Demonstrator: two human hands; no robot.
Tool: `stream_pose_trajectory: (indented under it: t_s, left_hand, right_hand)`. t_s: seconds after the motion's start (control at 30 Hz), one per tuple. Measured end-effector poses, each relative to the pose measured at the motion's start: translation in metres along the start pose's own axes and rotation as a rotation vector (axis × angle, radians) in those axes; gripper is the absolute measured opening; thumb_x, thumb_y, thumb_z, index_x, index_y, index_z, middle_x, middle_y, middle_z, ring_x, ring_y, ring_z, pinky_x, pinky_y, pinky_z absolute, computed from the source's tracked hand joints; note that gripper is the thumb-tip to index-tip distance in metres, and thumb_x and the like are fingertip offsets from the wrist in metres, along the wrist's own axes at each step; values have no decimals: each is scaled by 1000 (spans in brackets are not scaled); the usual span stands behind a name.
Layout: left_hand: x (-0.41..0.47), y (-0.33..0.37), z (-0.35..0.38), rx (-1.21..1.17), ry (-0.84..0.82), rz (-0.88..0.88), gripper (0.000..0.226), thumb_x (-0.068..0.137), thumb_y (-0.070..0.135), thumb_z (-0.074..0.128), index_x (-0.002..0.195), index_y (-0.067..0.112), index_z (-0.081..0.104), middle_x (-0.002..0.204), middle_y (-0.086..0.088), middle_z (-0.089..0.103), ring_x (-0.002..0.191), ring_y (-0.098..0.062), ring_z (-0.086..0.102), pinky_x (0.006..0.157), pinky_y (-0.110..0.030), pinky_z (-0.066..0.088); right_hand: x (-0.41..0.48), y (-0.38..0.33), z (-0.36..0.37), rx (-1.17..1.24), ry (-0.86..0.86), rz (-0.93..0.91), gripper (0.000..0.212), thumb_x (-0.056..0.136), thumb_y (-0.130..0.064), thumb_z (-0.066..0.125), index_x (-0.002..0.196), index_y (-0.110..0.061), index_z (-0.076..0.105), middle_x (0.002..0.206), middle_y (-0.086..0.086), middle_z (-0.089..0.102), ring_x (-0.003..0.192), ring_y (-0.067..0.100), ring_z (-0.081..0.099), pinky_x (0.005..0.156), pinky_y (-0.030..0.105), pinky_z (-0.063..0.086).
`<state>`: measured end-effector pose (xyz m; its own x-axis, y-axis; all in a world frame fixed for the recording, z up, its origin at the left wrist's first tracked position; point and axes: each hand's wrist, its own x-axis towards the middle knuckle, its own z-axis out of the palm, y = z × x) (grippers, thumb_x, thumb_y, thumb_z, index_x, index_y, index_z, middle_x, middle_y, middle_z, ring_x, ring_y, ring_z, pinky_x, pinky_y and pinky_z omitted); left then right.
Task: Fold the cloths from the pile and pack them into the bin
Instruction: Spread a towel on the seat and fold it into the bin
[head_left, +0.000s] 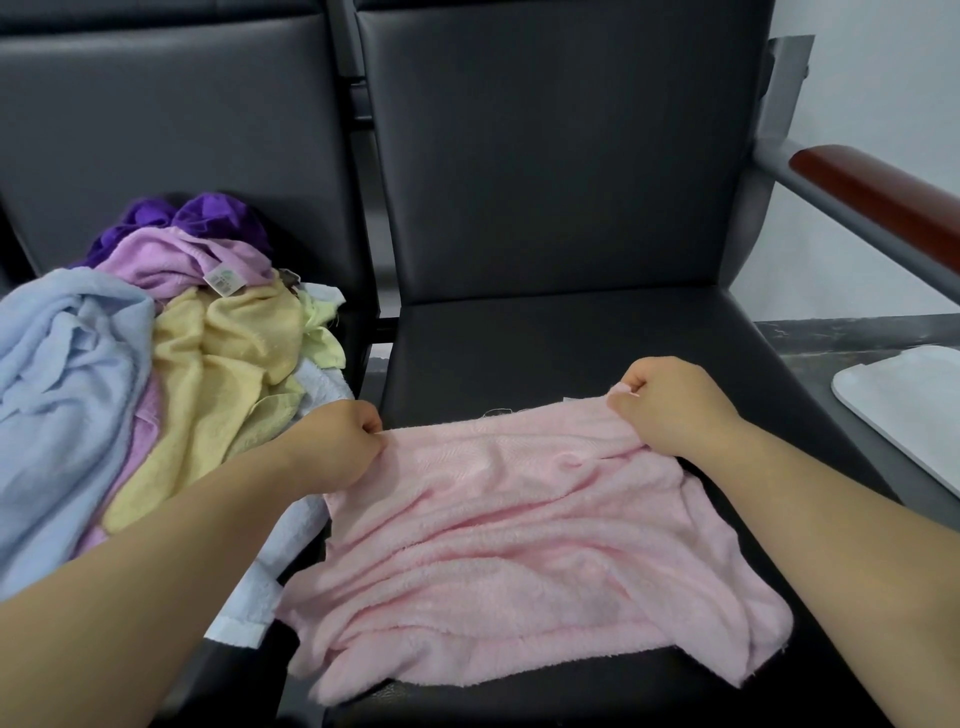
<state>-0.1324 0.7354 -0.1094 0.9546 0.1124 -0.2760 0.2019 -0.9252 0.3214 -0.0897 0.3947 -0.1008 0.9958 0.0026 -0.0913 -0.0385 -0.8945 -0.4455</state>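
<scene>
Pink cloth (519, 525) lies rumpled on the right-hand black seat (597, 338), far edge lifted a bit. Left hand (340, 444) pinches the far-left corner, right hand (670, 408) pinches the far-right corner, both w/ fingers curled tight on the fabric. Looks like step one: spreading it flat before folding. Next prob needs pulling the corners apart and taut, then bringing the far edge over to the near one. Pile (171, 358) waits on the left seat. White bin (904, 410), I guess, sits at far right, only partly in view.
</scene>
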Motion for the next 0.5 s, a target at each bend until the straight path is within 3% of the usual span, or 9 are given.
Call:
stream_pose_trajectory:
  t_s: [0.1,0.2,0.3,0.37,0.5]
  left_hand:
    - [0,0,-1,0,15,-17,4,96,26,56,95,22,57,88,2,66,82,-15,60,65,-26,46]
    - [-2,3,-6,24,-26,-29,10,95,26,59,103,21,55,93,2,64,82,-12,57,67,-25,45]
    - [-4,8,-10,89,-113,-22,5,96,25,57,96,20,57,91,4,59,78,-10,51,61,-23,38]
    - [-7,6,-13,124,-119,29,14,96,28,57,86,20,51,85,5,56,72,-12,47,60,-24,36]
    - [-20,-2,-33,136,-62,167,19,93,32,61,83,23,47,77,4,55,66,-14,46,60,-27,39]
  right_hand:
    - [-1,-3,-3,27,-38,22,8,96,-21,58,95,-24,66,92,-5,67,82,19,65,76,42,58]
    - [0,-8,-9,-1,-136,62,19,90,-15,57,103,-13,71,95,7,72,78,21,63,69,40,54]
    - [-1,-12,-9,-103,-220,60,20,87,-16,58,97,-3,69,82,8,59,71,20,47,63,37,39]
    - [-3,-12,-10,-141,-208,49,7,88,-16,58,86,-9,60,78,5,52,69,20,43,62,36,36]
    - [-7,-7,-20,-73,-49,33,11,88,-14,58,78,-15,54,77,2,56,66,19,47,58,34,39]
